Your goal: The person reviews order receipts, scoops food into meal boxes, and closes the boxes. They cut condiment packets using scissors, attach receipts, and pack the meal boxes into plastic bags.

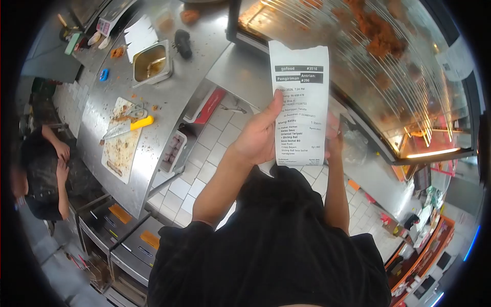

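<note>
A long printed paper receipt (302, 110) is held up in front of me, its text facing me and its top edge torn unevenly. My left hand (260, 135) grips its left side, thumb on the printed face and the other fingers behind the paper. At the right edge, my right hand (334, 135) also pinches the receipt; most of its fingers are hidden behind the paper. Both hands are closed on it, above the tiled floor between a steel table and a lit glass display case.
The steel table (169, 100) carries a crumb-covered cutting board (120, 153), a yellow-handled knife (140, 123), scissors (134, 111) and a metal container (153, 64). Fried pieces (381, 38) lie on racks in the display case (327, 30). Another person (43, 169) is at the left.
</note>
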### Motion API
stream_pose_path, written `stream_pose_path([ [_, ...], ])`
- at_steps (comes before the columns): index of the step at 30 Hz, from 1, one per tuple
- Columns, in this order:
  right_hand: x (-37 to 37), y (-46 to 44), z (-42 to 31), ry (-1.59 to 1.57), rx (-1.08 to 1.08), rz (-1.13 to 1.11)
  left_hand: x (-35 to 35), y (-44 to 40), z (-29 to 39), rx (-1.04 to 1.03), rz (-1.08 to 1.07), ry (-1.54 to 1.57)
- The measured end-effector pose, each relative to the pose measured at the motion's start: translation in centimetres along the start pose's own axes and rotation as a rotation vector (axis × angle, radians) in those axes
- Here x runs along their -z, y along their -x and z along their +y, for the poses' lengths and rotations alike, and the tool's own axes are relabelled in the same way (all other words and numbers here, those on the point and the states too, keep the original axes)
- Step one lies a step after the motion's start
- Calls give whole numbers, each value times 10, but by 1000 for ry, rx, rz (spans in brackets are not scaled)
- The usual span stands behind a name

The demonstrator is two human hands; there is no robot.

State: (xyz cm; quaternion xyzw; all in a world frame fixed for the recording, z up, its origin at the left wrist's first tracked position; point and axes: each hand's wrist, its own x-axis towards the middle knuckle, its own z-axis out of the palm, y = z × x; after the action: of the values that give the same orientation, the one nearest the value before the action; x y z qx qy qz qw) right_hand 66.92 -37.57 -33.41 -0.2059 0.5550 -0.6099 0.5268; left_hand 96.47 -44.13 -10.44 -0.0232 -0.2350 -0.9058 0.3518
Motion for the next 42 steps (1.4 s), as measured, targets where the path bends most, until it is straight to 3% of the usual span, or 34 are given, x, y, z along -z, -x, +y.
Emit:
stream_pose_path([
  [8, 25, 80, -35, -210, -177, 182, -22, -34, -43, 174, 52, 132],
  [12, 134, 120, -20, 26, 73, 121, -51, -59, -89, 234, 14, 69],
  [16, 237, 172, -31, 156, 73, 216, -92, -94, -160, 310, -56, -7],
  [22, 415, 248, -70, 97, 99, 468, -148, -154, -312, 434, -70, 17],
  [24, 468, 264, -96, 31, 110, 518, -162, -172, -368, 457, -41, 33],
  [28, 538, 285, -162, 256, 105, 524, -195, -206, -459, 532, -56, 12],
  [31, 606, 288, -180, 89, 233, 478, -214, -226, -508, 566, -77, -9],
  [35, 679, 264, -200, 142, 286, 409, -210, -254, -553, 571, -87, -77],
  [37, 709, 253, -212, 133, 238, 459, -206, -267, -570, 555, 44, -171],
  [42, 799, 238, -221, 380, 108, 527, -200, -297, -618, 497, 47, -82],
])
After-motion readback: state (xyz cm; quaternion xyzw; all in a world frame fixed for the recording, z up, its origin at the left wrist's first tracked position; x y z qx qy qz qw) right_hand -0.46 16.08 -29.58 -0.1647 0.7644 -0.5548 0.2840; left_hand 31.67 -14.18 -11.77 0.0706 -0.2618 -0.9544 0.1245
